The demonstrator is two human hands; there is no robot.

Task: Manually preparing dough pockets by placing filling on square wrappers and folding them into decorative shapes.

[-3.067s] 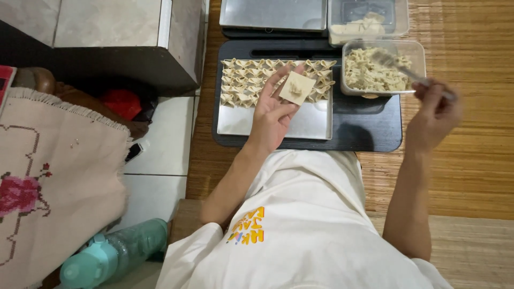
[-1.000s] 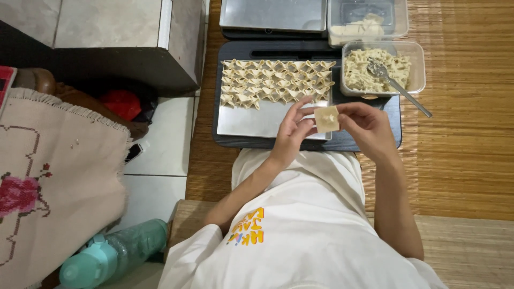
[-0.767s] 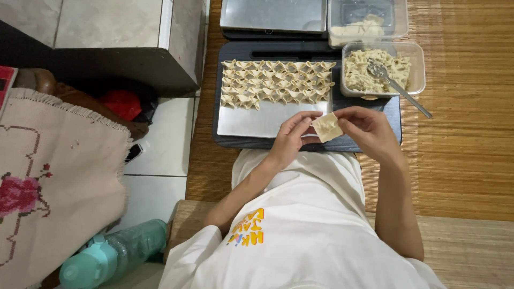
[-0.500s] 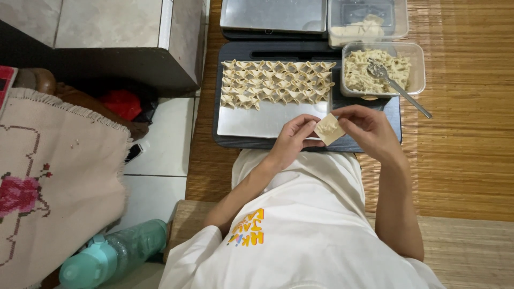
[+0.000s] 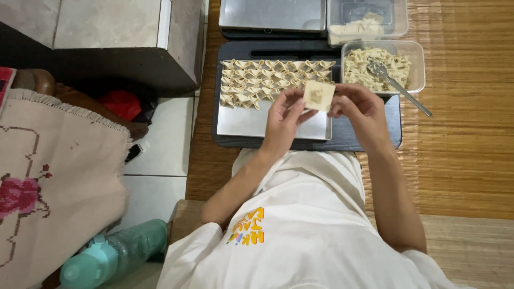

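My left hand (image 5: 284,119) and my right hand (image 5: 360,109) both pinch a square pale dumpling wrapper (image 5: 319,96) with a dab of filling at its middle, held flat above a metal tray (image 5: 251,122). Rows of folded dumplings (image 5: 267,79) fill the tray's far half. To the right stands a clear tub of filling (image 5: 383,65) with a metal spoon (image 5: 399,87) resting in it, its handle sticking out toward the mat.
A dark board (image 5: 369,140) lies under the tray on a woven mat (image 5: 460,134). Behind are a second metal tray (image 5: 273,13) and a clear tub of wrappers (image 5: 364,21). At left: a dark tiled block (image 5: 107,37), embroidered cloth (image 5: 53,176), green bottle (image 5: 112,254).
My right hand left the spoon in the filling tub and joined my left hand on the wrapper. Both hands have since lifted the wrapper slightly up over the tray.
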